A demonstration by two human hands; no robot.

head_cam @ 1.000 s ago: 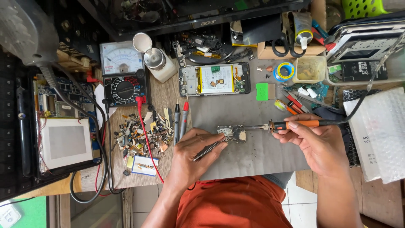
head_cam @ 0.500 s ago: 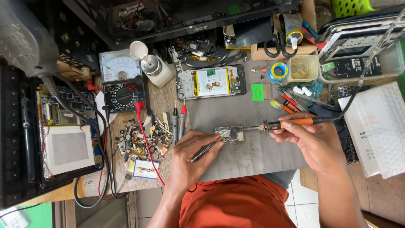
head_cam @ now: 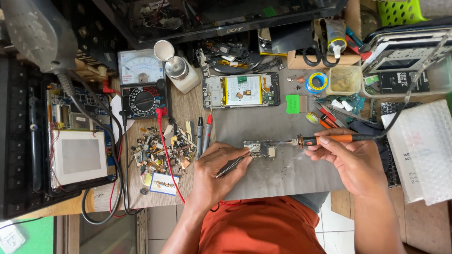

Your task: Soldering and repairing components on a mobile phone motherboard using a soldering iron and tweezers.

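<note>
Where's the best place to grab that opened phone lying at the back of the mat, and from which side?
Grip the opened phone across its two long edges, coming straight down from above. It lies flat with its length running left to right and its insides facing up, so fingers should stay on the rim. The white bottle crowds its left end.

tweezers [head_cam: 231, 165] tip hidden under fingers [head_cam: 235, 153] | small circuit board [head_cam: 260, 149] parts too small

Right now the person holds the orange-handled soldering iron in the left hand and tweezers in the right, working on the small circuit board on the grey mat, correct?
Not quite: the hands are swapped. The head view shows the soldering iron in the right hand and the tweezers in the left hand. The rest holds: both meet at the small circuit board on the grey mat.
</note>
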